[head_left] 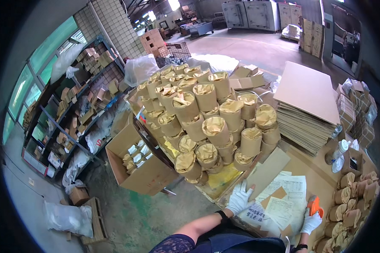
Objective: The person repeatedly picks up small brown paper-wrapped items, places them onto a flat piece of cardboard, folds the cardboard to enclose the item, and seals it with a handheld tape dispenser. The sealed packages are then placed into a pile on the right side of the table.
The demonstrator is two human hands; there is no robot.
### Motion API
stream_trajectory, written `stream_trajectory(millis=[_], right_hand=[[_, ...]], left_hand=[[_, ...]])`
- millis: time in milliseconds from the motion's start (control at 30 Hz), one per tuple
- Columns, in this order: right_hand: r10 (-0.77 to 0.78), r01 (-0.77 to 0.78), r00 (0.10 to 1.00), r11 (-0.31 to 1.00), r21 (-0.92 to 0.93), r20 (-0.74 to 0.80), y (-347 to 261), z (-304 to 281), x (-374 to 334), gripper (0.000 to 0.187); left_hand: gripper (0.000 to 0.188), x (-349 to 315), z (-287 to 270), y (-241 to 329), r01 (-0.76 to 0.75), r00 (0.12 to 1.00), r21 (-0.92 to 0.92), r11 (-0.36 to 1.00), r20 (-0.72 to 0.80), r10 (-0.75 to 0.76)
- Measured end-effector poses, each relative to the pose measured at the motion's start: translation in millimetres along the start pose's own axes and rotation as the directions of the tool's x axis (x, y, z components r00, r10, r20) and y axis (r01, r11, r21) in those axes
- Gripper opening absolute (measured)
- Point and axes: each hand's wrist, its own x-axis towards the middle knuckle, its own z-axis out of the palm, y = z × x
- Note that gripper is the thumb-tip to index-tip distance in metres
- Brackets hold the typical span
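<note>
The left hand [240,200], in a white glove, lies at the lower centre right of the frame with its fingers loosely spread, their tips at the lower end of a grey-brown cardboard strip [269,173]; whether they press on it or only rest there, I cannot tell. The right hand [311,222], also gloved in white, is at the lower right, curled around an orange hand tool [314,205]; the separate fingers are too small to make out.

The strip is long, flat and plain, slanting from the left hand up toward the right. The tool is bright orange, its head sticking up above the glove, with a rounded loop at its right side. Between the hands lie printed and handwritten papers [280,211], overlapping, with small brown card pieces among them.

Just above the strip, filling the centre, brown paper-wrapped cylinders [215,131] stand stacked in tiers, their tops folded and crumpled. More brown wrapped bundles [350,202] crowd the lower right edge. At the upper right is a tall stack of flat cardboard sheets [306,105]; left of centre, an open carton [141,168] holds small white-and-brown packets.
</note>
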Motion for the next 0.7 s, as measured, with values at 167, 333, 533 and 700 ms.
stream_trajectory(millis=[167,333,533,700], right_hand=[[0.013,-0.014,1.000,0.999,-0.044,-0.015,4,11,0,0.066],[-0.016,0.021,0.994,0.999,0.042,-0.110,14,28,8,0.062],[0.040,-0.039,0.999,0.996,0.083,-0.004,-12,-8,1,0.060],[-0.009,0.001,0.998,0.993,0.114,0.066,6,3,5,0.057]], left_hand=[[0.084,-3,4,-1,-0.022,0.999,-0.023,0.999,0.032,0.023],[0.085,4,-9,10,-0.014,0.992,-0.042,0.999,0.125,0.019],[0.078,-13,1,34,0.071,0.997,0.006,0.997,0.027,-0.071],[0.075,-23,7,68,0.102,0.995,0.069,0.992,-0.012,-0.101]])
